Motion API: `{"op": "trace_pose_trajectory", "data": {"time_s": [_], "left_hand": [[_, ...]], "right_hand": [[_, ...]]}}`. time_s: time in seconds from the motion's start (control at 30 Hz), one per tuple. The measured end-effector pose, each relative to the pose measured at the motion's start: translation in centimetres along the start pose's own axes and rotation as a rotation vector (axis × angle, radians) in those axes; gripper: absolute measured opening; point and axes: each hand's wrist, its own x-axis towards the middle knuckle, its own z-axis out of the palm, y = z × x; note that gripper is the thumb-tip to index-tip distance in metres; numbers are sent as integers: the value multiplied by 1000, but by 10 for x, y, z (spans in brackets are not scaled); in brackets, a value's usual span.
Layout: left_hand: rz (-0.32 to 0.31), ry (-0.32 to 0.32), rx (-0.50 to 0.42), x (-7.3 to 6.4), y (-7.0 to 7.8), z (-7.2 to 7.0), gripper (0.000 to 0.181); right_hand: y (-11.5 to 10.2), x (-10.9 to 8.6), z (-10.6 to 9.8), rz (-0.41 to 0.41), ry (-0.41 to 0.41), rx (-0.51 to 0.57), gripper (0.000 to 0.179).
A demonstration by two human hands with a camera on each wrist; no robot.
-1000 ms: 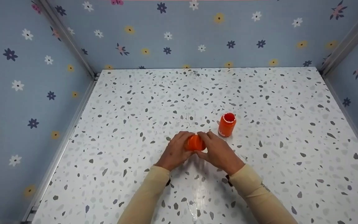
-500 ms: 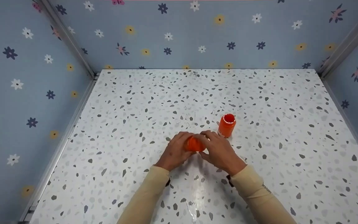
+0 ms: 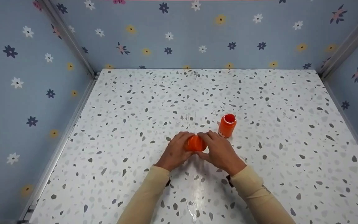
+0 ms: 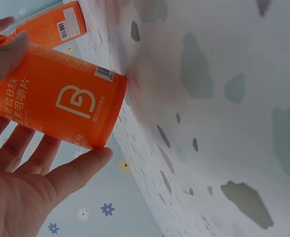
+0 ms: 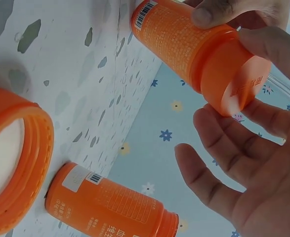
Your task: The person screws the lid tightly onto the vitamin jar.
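My left hand (image 3: 174,152) grips the body of an orange supplement bottle (image 4: 61,98), its fingers and thumb on opposite sides. In the right wrist view an orange screw cap (image 5: 228,74) sits on that bottle's top. The fingers and thumb of my right hand (image 3: 219,152) hold this cap at its rim. Just beyond my right hand a second orange bottle (image 3: 227,127) stands upright, its mouth uncovered. A loose orange cap (image 5: 43,153) appears close to the right wrist camera, its threaded inside showing; the head view hides it.
Under the bottles lies a white, speckled tabletop (image 3: 135,124). Blue flowered panels (image 3: 185,34) rise along its back, left and right sides, with metal posts (image 3: 70,40) at the back corners.
Half a second ago my right fingers were turned further over the cap; now they are back at its rim, much as one second ago. The left hand and the uncapped bottle stay in place.
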Motion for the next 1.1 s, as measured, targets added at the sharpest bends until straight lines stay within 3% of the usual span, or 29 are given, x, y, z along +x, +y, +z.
{"op": "trace_pose_trajectory", "data": {"time_s": [0.23,0.4,0.73,0.9,1.1], "left_hand": [[8,-3,-2,0,0,0,57],[25,2,16,-1,-2,2,58],[23,7,-2,-1,-2,2,55],[16,2,-9,-1,-1,1,55],[26,2,-9,-1,0,1,56]], "right_hand": [[-1,-1,1,36,-4,12,65],[2,-2,1,-29,26,-11,71],[4,-2,2,-132,30,-3,63],[3,-2,2,-116,28,3,61],[1,-3,1,-37,-14,39,61]]}}
